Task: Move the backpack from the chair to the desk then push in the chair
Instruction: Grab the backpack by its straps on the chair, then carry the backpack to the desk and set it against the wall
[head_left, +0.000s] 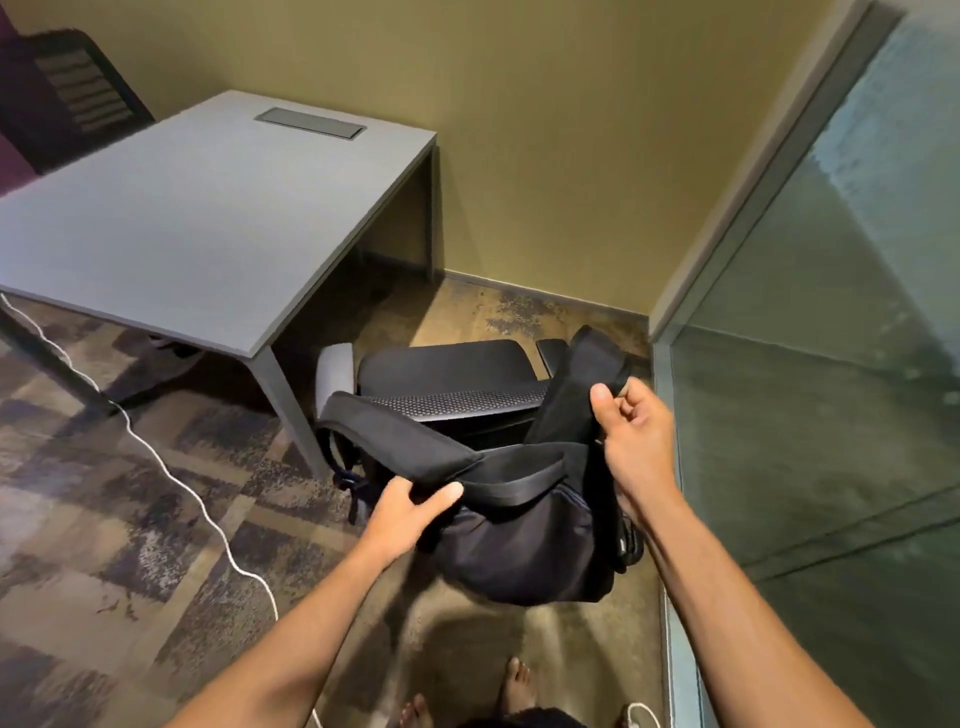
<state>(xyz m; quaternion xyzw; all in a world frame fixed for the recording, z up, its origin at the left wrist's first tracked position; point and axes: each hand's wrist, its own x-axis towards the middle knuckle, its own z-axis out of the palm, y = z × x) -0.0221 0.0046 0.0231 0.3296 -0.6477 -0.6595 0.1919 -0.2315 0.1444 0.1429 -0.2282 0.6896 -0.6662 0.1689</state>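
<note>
Fingers (636, 402) of our right hand (631, 431) are curled tight around one padded black shoulder strap (582, 384), thumb pressed on top, pulling it up and to the right; the left hand (410, 512) is clenched on the other padded black strap (395, 436), thumb over its upper face and the remaining fingers tucked beneath, out of sight. Between our two hands hangs the soft black fabric backpack (524, 540) — its body sags below the straps, in front of the chair and, as far as we can tell, clear of the seat, above the mottled brown and grey carpet (130, 499). The black office chair with a perforated mesh seat (457, 387) stands just beyond the bag, beside the near right leg of the desk, not tucked under it. The rectangular grey desk (197, 228) sits to our left with a dark cable hatch (310, 123) set near its far edge. A thin white cable (171, 478) runs across the carpet from under the desk toward us. To the right stands a frosted glass partition (831, 364); a mustard-yellow wall (545, 130) closes the corner behind the chair. A second dark chair (78, 88) shows at the far left — only its slatted back is visible. Our bare toes (514, 680) appear at the bottom edge.
</note>
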